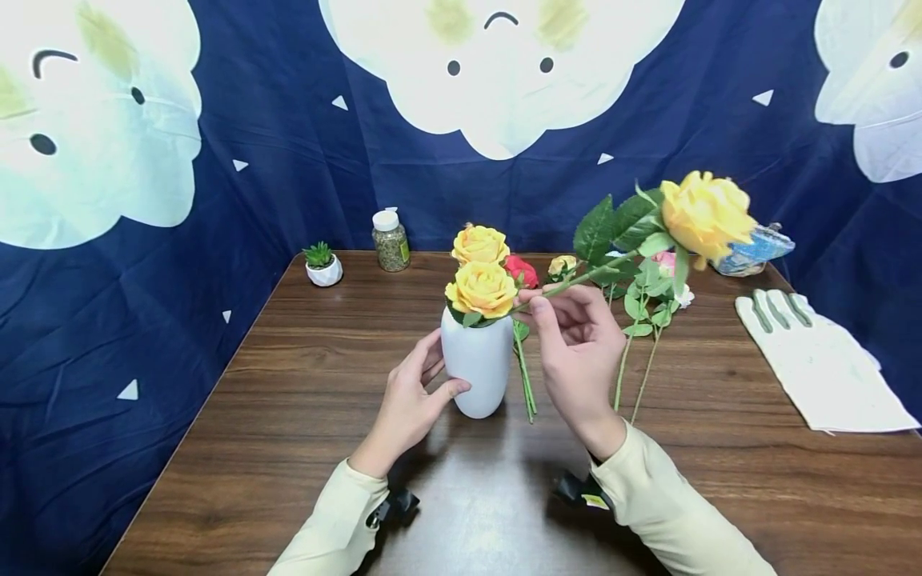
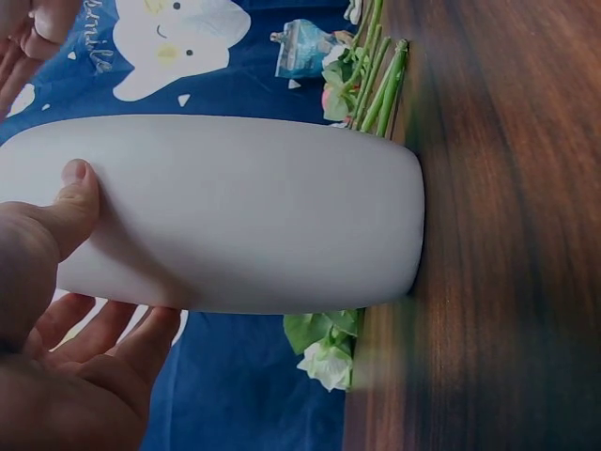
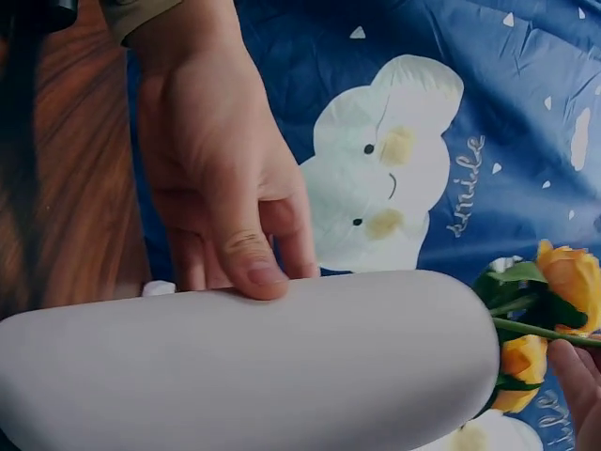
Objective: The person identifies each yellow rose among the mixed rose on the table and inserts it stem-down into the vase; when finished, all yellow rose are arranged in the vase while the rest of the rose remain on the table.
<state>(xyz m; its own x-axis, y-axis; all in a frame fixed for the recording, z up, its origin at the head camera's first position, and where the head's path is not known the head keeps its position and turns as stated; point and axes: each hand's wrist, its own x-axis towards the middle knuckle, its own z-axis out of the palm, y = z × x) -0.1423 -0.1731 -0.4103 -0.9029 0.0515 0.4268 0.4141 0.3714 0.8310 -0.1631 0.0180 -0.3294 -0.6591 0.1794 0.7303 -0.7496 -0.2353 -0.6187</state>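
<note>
A white vase (image 1: 479, 370) stands upright on the table with two yellow roses (image 1: 481, 290) in its mouth. My left hand (image 1: 412, 398) grips the vase from the left side, thumb in front and fingers behind. In the left wrist view the thumb (image 2: 80, 202) lies along the vase wall. My right hand (image 1: 582, 352) pinches the green stem of another yellow rose (image 1: 706, 214) between thumb and fingers. That rose is tilted, its bloom up to the right and its lower stem (image 3: 526, 329) at the vase's mouth in the right wrist view.
Behind the vase lie a red rose (image 1: 522, 272) and several more flowers (image 1: 651, 296) with long stems. White gloves (image 1: 821, 368) and a blue patterned item (image 1: 752, 252) are on the right. A small potted succulent (image 1: 323, 268) and a white-capped jar (image 1: 391, 242) stand at the back left.
</note>
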